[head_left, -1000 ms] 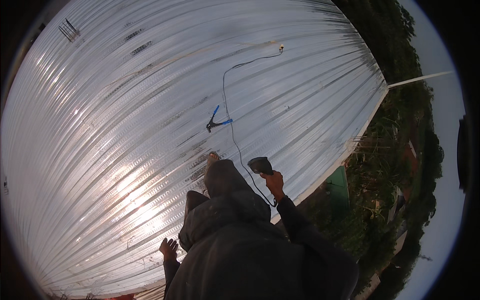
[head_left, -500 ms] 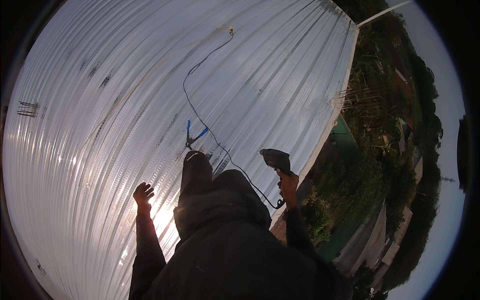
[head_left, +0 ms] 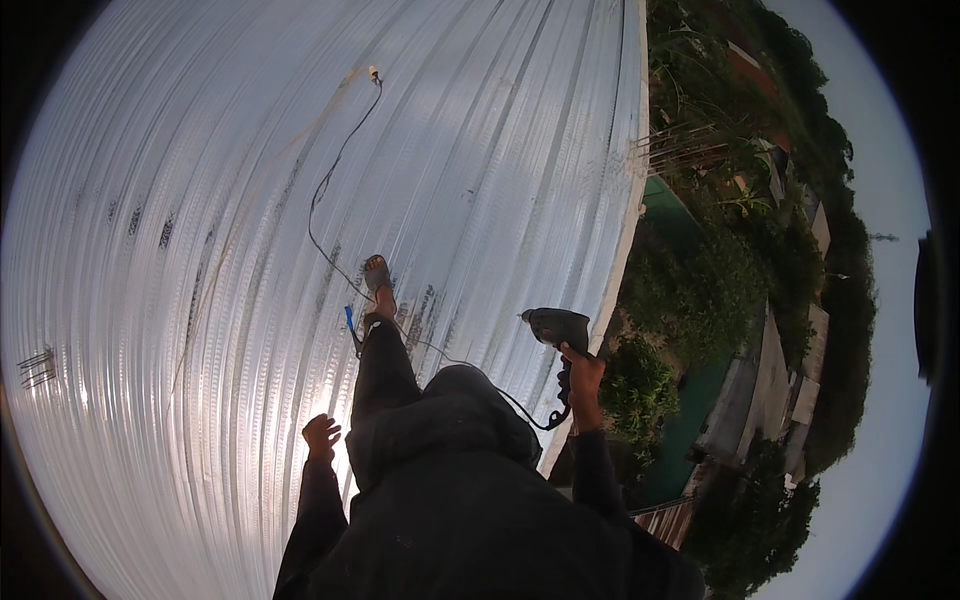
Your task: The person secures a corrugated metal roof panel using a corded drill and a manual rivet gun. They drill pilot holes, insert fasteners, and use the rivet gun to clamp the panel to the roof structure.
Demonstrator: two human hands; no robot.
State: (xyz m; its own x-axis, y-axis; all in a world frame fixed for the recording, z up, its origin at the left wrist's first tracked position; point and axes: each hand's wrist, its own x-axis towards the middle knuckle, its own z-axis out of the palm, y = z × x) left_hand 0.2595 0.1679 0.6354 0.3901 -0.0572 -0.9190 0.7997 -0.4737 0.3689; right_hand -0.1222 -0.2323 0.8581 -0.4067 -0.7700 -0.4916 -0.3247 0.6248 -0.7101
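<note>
My right hand (head_left: pixel 587 378) is closed round the grip of a black power drill (head_left: pixel 557 327), held near the roof's right edge with its nose pointing left. From the drill's handle a dark cable (head_left: pixel 318 192) loops past my legs and runs over the metal roof to a pale connector (head_left: pixel 375 74). On the other side, my left hand (head_left: pixel 322 437) hangs beside my leg, fingers loosely bent and apart, holding nothing. A blue-handled tool like pliers (head_left: pixel 350 320) lies next to my sandalled foot (head_left: pixel 377 272), partly hidden by my leg.
Ribbed silvery roofing (head_left: pixel 480 130) spreads under me, with strong sun glare near my left hand. Its pale right edge (head_left: pixel 632 225) drops off toward trees (head_left: pixel 640 380) and lower buildings (head_left: pixel 745 390). Several thin rods (head_left: pixel 37 368) stick up at far left.
One leg has stepped forward, and its foot now shows beside the blue-handled tool. The view has turned, and my left hand is lower and closer to my body. The drill stays in my right hand.
</note>
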